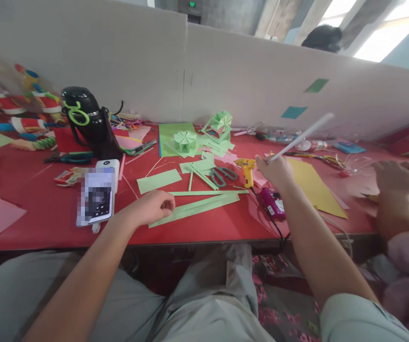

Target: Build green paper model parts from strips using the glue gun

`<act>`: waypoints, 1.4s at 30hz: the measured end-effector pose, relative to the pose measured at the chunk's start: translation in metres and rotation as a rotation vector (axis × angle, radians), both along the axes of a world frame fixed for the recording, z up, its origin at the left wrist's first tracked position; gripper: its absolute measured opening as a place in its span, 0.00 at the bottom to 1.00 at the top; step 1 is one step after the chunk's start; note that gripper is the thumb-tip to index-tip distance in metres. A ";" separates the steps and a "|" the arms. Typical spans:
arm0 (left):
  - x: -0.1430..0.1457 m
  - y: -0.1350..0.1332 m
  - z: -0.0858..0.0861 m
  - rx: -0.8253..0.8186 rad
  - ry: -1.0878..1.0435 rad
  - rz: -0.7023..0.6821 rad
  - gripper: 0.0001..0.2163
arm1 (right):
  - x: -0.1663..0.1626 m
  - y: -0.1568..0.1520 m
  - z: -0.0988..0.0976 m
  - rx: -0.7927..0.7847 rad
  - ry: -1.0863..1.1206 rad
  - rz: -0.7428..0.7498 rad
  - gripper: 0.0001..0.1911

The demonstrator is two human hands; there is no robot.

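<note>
My right hand (275,171) is raised over the table, fingers closed on a long translucent white glue stick (304,135) that slants up to the right. Just left of that hand lies a yellow glue gun (247,172), its black cord running to the table's front edge. My left hand (156,207) rests with curled fingers at the left part of a long light-green paper strip (204,209); whether the fingers hold anything is hidden. A thin rolled green paper stick (211,193) lies behind the strip. Grey-handled scissors (226,175) lie beside several short green paper sticks (202,176).
Folded green paper pieces (185,139) stand at the back by the white partition (126,57). Left are a phone (101,202) and a black bottle (88,123). A purple box (274,204) and yellow paper (314,187) lie right, near another person's hands (395,178).
</note>
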State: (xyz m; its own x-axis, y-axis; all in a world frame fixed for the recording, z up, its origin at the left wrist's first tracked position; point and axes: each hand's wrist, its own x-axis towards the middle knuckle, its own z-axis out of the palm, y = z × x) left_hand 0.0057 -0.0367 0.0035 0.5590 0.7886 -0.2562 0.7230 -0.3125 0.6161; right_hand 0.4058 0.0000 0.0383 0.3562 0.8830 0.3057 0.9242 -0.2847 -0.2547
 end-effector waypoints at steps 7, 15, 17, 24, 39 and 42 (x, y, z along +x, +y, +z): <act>0.000 0.000 -0.002 0.012 -0.004 -0.006 0.03 | 0.000 -0.007 0.001 0.045 0.133 0.077 0.17; -0.001 0.001 -0.004 0.030 -0.007 -0.011 0.03 | 0.009 -0.020 0.001 0.081 0.395 0.302 0.13; -0.001 0.002 -0.005 0.034 -0.009 -0.013 0.03 | 0.011 -0.021 0.001 0.068 0.369 0.305 0.12; -0.001 0.001 -0.005 0.016 -0.003 -0.002 0.03 | 0.008 -0.015 -0.008 0.108 0.262 0.164 0.14; 0.000 0.000 -0.004 0.031 -0.009 0.002 0.03 | 0.014 -0.009 0.001 0.031 0.224 0.202 0.19; 0.000 0.001 -0.005 0.030 -0.004 -0.001 0.03 | 0.018 -0.008 0.001 0.069 0.305 0.297 0.28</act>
